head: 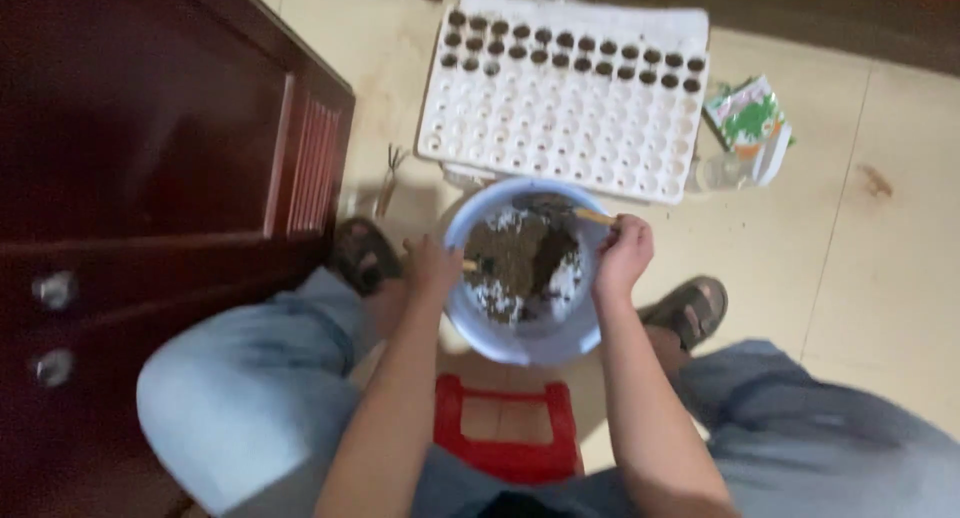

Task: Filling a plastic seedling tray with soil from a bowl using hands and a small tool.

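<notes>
- While the left hand steadies the rim of the pale blue basin on the floor, the right hand has its grip clenched around a wooden-handled tool reaching into the soil.
- Whether the left grip clasps the rim or only rests there, I cannot tell.
- Best to keep the basin braced and take small scoops, so little spills.
- The basin holds dark, clumpy soil with white flecks.
- The white seedling tray just beyond has only its far rows filled; the other cells sit empty.
</notes>
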